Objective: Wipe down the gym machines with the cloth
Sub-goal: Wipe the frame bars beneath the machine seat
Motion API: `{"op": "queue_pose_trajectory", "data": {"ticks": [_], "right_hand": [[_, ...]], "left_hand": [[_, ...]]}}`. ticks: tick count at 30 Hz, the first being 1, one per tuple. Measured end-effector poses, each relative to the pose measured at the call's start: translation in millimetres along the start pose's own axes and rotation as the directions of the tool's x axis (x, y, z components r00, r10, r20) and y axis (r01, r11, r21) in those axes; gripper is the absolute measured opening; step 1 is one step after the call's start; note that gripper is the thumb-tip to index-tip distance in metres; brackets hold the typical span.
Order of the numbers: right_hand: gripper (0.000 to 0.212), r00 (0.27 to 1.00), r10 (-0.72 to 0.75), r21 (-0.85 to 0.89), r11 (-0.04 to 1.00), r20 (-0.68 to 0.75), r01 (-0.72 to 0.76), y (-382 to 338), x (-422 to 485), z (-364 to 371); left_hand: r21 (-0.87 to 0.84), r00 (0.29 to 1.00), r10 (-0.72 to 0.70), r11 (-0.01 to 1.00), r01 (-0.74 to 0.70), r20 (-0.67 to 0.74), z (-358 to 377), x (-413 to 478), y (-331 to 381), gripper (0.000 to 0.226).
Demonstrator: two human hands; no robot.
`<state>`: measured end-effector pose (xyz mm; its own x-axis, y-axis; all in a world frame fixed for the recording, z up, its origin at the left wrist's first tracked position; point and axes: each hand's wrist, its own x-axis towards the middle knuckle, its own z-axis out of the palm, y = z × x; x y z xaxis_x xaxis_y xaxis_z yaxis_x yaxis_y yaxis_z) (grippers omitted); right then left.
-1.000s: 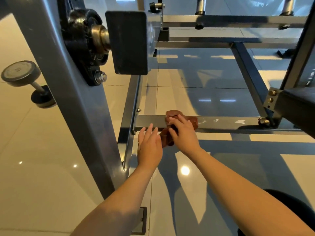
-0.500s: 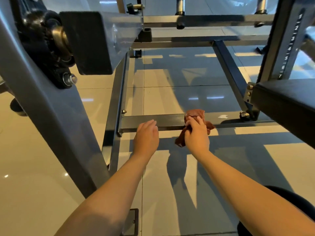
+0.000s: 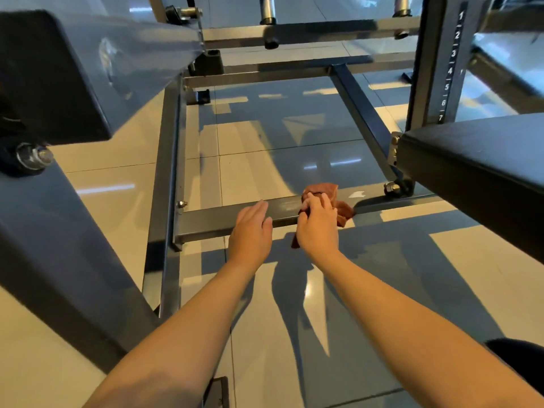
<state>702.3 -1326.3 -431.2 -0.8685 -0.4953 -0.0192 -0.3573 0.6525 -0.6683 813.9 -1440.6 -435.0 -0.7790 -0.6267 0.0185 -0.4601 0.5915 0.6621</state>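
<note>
Low on the crossbar (image 3: 206, 223), our right hand (image 3: 319, 231) grips the bunched cloth (image 3: 322, 189); left hand (image 3: 250, 234) rests flat, fingers straight, just beside; bar runs left-right; white smudge (image 3: 356, 195) lies rightward, nearer the right hand.

- We note a left hand (image 3: 250, 234) and a right hand (image 3: 318, 228), both bare.
- Both forearms (image 3: 188, 334) are bare all the way to the lower edge of view.
- Lower right corner: a dark, rounded patch of clothing (image 3: 521, 366); we cannot tell which garment.
</note>
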Motion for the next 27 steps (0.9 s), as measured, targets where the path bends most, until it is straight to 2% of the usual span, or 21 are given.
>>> {"op": "queue_pose_trajectory", "data": {"ticks": [2, 3, 6, 9, 11, 13, 16, 18, 20, 23, 25, 27], "right_hand": [[0.012, 0.989, -0.125, 0.018, 0.992, 0.083, 0.124, -11, -11, 15], [0.019, 0.976, -0.18, 0.024, 0.984, 0.12, 0.178, -10, -14, 15], [0.038, 0.964, -0.252, -0.038, 0.966, 0.079, 0.256, 14, -3, -5], [0.048, 0.995, -0.054, 0.006, 0.998, -0.086, 0.055, 32, 7, -17], [0.042, 0.983, 0.01, 0.011, 1.0, -0.181, -0.008, 20, 9, -6], [0.039, 0.981, -0.095, -0.02, 0.995, -0.168, 0.093, -1, 5, 11], [0.044, 0.94, -0.341, -0.018, 0.94, -0.012, 0.34, -8, -5, 20], [0.045, 0.904, -0.427, -0.131, 0.895, 0.02, 0.426, 2, 0, 10], [0.043, 0.924, -0.38, -0.278, 0.893, -0.044, 0.354, 12, 7, 1], [0.048, 0.974, -0.151, -0.36, 0.929, -0.166, 0.083, 11, 10, 1], [0.052, 0.979, -0.148, -0.362, 0.928, -0.143, 0.087, -1, 4, 10], [0.05, 0.97, -0.236, -0.301, 0.931, -0.058, 0.209, -12, -4, 17]], "left_hand": [[0.003, 0.999, 0.029, 1.0, -0.029, 0.039, 4, 6, 2, 0.05], [0.01, 0.997, 0.041, 0.999, -0.041, 0.059, 5, 9, 2, 0.051], [0.075, 0.993, 0.092, 0.992, -0.097, 0.071, 7, 16, -1, 0.053], [0.12, 0.992, 0.119, 0.985, -0.123, 0.044, 10, 16, -5, 0.053], [0.127, 0.991, 0.135, 0.982, -0.137, 0.021, 13, 16, -7, 0.052], [0.119, 0.99, 0.142, 0.983, -0.142, 0.005, 15, 17, -8, 0.051], [0.081, 0.989, 0.144, 0.986, -0.145, 0.025, 13, 19, -9, 0.049], [0.081, 0.984, 0.172, 0.981, -0.176, 0.053, 10, 21, -12, 0.05], [0.1, 0.98, 0.181, 0.977, -0.188, 0.083, 6, 22, -14, 0.05], [0.132, 0.982, 0.162, 0.976, -0.173, 0.093, 3, 17, -12, 0.048], [0.111, 0.988, 0.134, 0.984, -0.143, 0.078, 3, 13, -8, 0.048], [0.057, 0.994, 0.088, 0.994, -0.092, 0.061, 6, 10, -2, 0.048]]}}
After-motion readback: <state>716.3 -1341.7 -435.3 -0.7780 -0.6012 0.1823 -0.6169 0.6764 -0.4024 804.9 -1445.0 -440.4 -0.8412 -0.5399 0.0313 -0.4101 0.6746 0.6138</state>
